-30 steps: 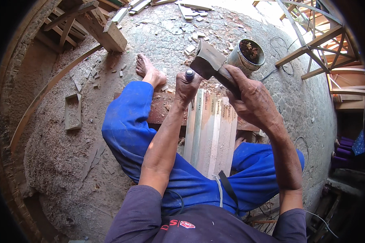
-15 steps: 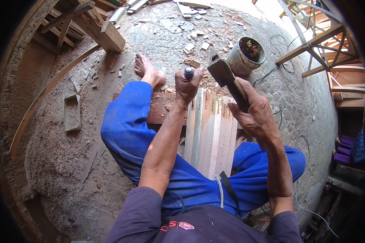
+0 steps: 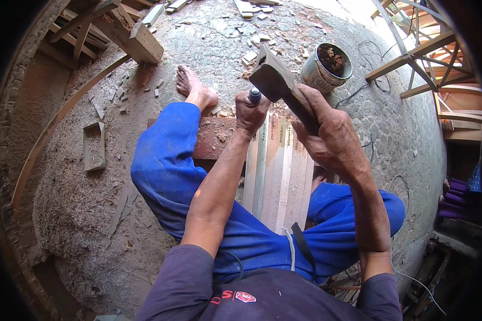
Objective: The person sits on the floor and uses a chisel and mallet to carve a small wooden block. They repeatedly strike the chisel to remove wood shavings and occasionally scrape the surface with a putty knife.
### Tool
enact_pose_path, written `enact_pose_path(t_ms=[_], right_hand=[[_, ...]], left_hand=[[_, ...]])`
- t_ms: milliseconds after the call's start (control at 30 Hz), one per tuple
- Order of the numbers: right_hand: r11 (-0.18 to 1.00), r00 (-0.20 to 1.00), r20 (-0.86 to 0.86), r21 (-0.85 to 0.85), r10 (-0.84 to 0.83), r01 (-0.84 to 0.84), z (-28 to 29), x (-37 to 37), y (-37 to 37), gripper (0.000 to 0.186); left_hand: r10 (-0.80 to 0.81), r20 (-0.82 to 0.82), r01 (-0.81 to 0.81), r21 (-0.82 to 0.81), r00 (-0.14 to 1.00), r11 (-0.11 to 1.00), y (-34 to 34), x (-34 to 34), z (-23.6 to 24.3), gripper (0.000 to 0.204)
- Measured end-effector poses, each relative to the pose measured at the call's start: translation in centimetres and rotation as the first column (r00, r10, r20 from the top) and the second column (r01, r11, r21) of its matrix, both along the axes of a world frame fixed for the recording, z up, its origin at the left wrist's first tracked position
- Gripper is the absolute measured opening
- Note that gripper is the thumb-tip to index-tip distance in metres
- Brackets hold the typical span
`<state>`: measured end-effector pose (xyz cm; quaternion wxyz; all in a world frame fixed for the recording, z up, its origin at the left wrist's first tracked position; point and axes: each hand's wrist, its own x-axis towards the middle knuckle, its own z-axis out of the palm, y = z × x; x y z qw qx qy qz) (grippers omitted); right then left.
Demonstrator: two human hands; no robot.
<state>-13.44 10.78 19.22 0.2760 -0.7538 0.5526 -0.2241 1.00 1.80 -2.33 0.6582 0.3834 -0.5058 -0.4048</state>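
My left hand [image 3: 250,113] is closed around an upright chisel [image 3: 255,94]. Only the dark round end of its handle shows; the blade is hidden below my fist. To the right, my right hand [image 3: 334,131] grips the handle of a hatchet [image 3: 276,77], its dark metal head raised just above and beside the chisel's end. Several long wooden strips [image 3: 276,176] lie side by side between my legs, with pencil-like marks across their far ends. My left hand is over these far ends. The strips rest on a reddish wooden block [image 3: 214,136] strewn with chips.
A worn bucket [image 3: 326,72] with scraps inside stands beyond my right hand. Wood chips and shavings cover the floor around a small wooden frame [image 3: 94,147] at left. A thick timber [image 3: 144,45] juts in at upper left. Cables [image 3: 353,96] trail along the right.
The hatchet has swung left and closer to the chisel's end, with my right hand moving slightly left. My left hand has shifted a little to the right.
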Motion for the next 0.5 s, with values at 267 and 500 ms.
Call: enact_pose_path(t_ms=[267,500], right_hand=[[0.992,0.904,-0.407,0.060,0.129,-0.115,-2.4,0.3,-3.1,0.049],[0.994,0.938,-0.341,-0.062,0.065,-0.091,-0.8,1.7,-2.2,0.050]], left_hand=[[0.085,0.174,-0.054,-0.179,0.981,0.982,-0.4,-1.1,0.0,0.019],[-0.089,0.027,0.088,0.061,0.996,0.994,-0.1,-1.2,-0.7,0.022]])
